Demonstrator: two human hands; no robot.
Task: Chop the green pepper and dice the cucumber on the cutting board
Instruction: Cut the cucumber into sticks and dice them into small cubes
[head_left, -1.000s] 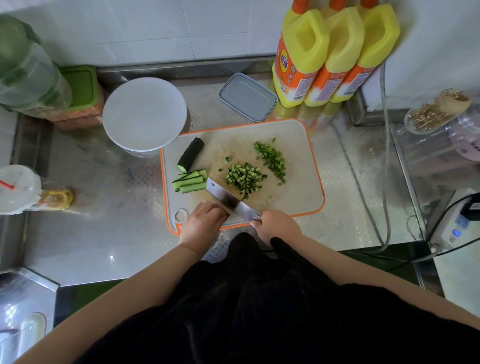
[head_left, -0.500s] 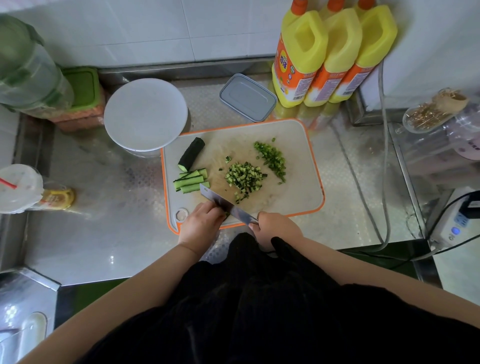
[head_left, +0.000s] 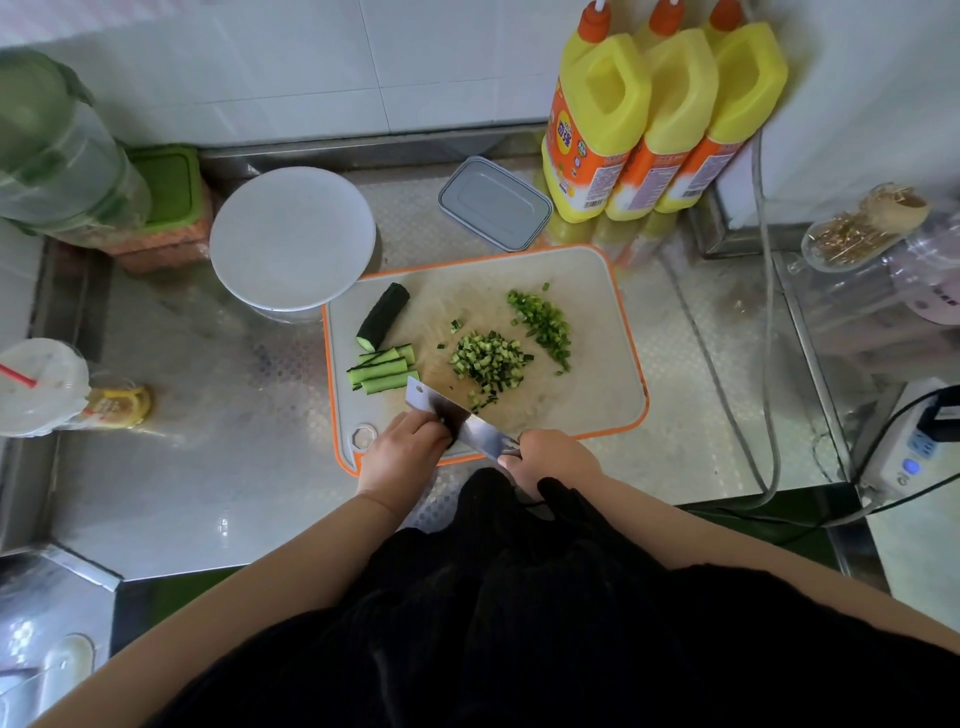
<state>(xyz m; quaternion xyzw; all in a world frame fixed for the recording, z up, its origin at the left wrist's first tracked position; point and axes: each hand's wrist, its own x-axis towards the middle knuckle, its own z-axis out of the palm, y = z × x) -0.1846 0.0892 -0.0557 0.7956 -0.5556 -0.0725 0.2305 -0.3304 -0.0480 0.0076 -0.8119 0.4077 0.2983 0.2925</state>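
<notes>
Right hand (head_left: 550, 460) grips the cleaver (head_left: 457, 418) by its handle at the near edge of the cutting board (head_left: 597, 374); left hand (head_left: 410, 441) sits just beside it with fingers curled onto the near face of the blade, looks like wiping stuck bits off, though whether it pinches anything I cannot tell. Change over the last second: blade tip swings left across the board, away from the diced pile and toward the cucumber strips, now ending just short of them; both hands stay at the near edge. Reads as one dicing pass finished and the knife being cleaned and re-aimed for the next batch. Outward from the hands: diced cucumber pile (head_left: 488, 361) lies mid-board, just beyond the blade, a few stray cubes touching or near its edge. Cucumber strips (head_left: 382, 369) sit stacked by the left edge, just beside the blade tip, not yet cross-cut. Uncut cucumber piece (head_left: 383, 316) lies angled beyond them toward the far-left corner, apart from both hands. Chopped green pepper (head_left: 543, 325) forms a band right of centre toward the far edge, well clear of the knife, looks done. Judgement: pepper complete, cucumber partly diced; strips come next, then the whole piece.
</notes>
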